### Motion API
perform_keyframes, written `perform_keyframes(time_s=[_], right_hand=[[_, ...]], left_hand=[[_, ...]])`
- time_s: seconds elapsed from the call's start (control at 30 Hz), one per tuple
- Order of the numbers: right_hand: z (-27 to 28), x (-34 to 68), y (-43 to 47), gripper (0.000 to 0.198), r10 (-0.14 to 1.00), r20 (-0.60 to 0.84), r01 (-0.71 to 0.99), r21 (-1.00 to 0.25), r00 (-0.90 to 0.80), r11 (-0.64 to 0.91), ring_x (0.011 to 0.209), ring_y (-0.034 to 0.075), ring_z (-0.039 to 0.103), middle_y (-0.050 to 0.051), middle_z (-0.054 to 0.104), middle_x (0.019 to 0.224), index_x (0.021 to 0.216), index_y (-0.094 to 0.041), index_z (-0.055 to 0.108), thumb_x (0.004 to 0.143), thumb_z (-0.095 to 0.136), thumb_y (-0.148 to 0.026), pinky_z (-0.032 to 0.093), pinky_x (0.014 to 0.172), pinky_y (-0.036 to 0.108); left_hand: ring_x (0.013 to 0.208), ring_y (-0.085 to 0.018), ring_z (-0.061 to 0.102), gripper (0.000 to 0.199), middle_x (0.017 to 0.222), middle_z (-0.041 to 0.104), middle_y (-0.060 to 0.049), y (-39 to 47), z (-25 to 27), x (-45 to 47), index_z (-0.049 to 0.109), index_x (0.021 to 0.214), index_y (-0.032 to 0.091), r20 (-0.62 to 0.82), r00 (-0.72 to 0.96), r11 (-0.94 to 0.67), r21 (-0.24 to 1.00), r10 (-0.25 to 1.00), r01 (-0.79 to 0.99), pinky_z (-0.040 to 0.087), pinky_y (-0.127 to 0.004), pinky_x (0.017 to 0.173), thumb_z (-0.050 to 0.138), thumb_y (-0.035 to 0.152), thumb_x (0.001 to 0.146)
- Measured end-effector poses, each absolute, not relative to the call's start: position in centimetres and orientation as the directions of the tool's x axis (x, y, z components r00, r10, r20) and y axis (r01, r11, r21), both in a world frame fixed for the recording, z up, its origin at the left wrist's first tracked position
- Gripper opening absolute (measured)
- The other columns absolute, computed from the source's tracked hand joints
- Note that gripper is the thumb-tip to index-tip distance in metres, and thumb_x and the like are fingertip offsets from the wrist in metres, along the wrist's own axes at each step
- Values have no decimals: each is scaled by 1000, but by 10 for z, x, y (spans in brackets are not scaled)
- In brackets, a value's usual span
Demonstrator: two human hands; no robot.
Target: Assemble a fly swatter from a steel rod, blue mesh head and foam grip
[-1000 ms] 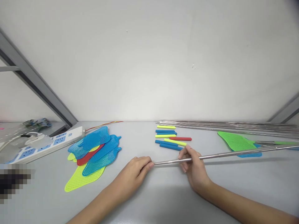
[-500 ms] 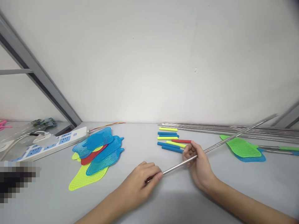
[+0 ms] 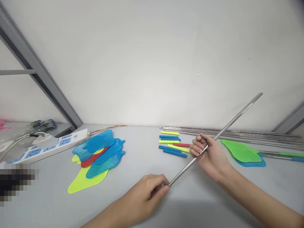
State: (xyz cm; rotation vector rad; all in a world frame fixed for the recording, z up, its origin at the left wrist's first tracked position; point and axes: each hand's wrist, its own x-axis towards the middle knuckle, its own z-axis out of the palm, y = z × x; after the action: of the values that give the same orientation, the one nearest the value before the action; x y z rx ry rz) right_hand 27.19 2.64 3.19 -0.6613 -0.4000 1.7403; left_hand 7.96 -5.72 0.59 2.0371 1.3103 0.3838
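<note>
A shiny telescopic metal rod [image 3: 228,126] slants up to the right across both hands. My left hand [image 3: 152,193] pinches its lower end between thumb and fingers. Further up, my right hand [image 3: 209,155] is palm up, its fingers curled round the rod. Behind my right hand lie several coloured handle sleeves, among them a blue sleeve [image 3: 175,153] and a yellow sleeve [image 3: 169,133]; a red sleeve [image 3: 181,145] is partly hidden by my fingers. To the right, a green fly swatter [image 3: 242,151] overlaps a blue fly swatter [image 3: 251,164], both with metal shafts.
Several loose swatter heads are piled on the left, with a blue head [image 3: 104,166] over a yellow head [image 3: 80,183]. Behind them stands a white power strip [image 3: 59,144] with plugs. More metal rods [image 3: 261,134] lie along the wall. A grey frame post [image 3: 52,85] rises at left.
The rod has tilted more steeply, its far end rising and shifting left. My right hand has moved slightly up and right, and my left hand a little down and right.
</note>
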Motion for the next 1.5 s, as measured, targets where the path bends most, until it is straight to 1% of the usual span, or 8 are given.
perform_keyframes(time_s=[0.17, 0.5, 0.73, 0.83, 0.93, 1.13, 1.3, 1.5], right_hand=[[43, 280, 31, 15, 922, -299, -795, -481, -248, -370, 38, 5, 23, -8, 22, 47, 59, -17, 41, 72, 49, -16, 25, 34, 18], [65, 302, 42, 16, 981, -171, -828, -533, -94, -172, 37, 4, 20, -7, 21, 47, 58, -16, 40, 73, 46, -13, 22, 30, 16], [76, 309, 38, 22, 998, -50, -798, -600, -33, -57, 38, 5, 18, -7, 18, 49, 56, -17, 38, 76, 46, -15, 23, 30, 16], [78, 309, 35, 26, 997, -31, -775, -627, -73, -77, 39, 5, 15, -7, 17, 50, 55, -17, 36, 78, 48, -19, 21, 30, 17], [80, 309, 32, 31, 991, -13, -754, -648, -132, -109, 40, 6, 15, -7, 17, 52, 55, -17, 32, 80, 48, -24, 21, 31, 17], [84, 310, 27, 40, 944, 15, -708, -666, -329, -236, 41, 6, 12, -7, 15, 51, 53, -18, 24, 82, 47, -33, 17, 33, 19], [82, 310, 26, 42, 922, 28, -682, -682, -387, -265, 40, 7, 9, -7, 12, 49, 53, -19, 21, 83, 44, -37, 12, 35, 21], [77, 307, 28, 42, 930, 13, -688, -676, -368, -263, 40, 7, 5, -7, 10, 48, 54, -19, 19, 83, 44, -37, 10, 35, 22]], left_hand=[[67, -11, 42, 30, 68, 47, 3, -61, 5, 82, 46, 77, 20, -156, 464, -214, 732, 872, 647, 31, -20, 61, 27, 40, 88], [66, -10, 41, 35, 66, 47, 3, -61, 15, 83, 42, 70, 19, -290, 482, -46, 820, 827, 571, 31, -20, 61, 26, 44, 88], [53, -8, 40, 34, 60, 44, 2, -60, -7, 84, 40, 74, 16, -257, 643, 250, 963, 721, 105, 30, -22, 58, 31, 46, 86], [48, -5, 31, 29, 64, 36, 4, -62, -10, 88, 38, 74, 16, -261, 717, 466, 879, 647, -101, 23, -20, 50, 44, 43, 83], [50, -5, 21, 29, 63, 31, 4, -67, -8, 92, 41, 75, 14, -330, 716, 610, 775, 615, -167, 12, -20, 46, 49, 41, 81], [44, -6, 22, 45, 57, 33, 4, -71, -18, 92, 41, 69, 16, -400, 714, 568, 823, 574, 5, 8, -25, 43, 42, 60, 75], [40, -6, 19, 50, 50, 29, 6, -70, -27, 95, 39, 61, 16, -327, 720, 512, 858, 611, -45, 8, -25, 41, 46, 65, 70], [40, -5, 21, 50, 50, 29, 5, -72, -30, 97, 39, 59, 16, -327, 710, 523, 849, 624, -69, 10, -24, 41, 46, 65, 69]])
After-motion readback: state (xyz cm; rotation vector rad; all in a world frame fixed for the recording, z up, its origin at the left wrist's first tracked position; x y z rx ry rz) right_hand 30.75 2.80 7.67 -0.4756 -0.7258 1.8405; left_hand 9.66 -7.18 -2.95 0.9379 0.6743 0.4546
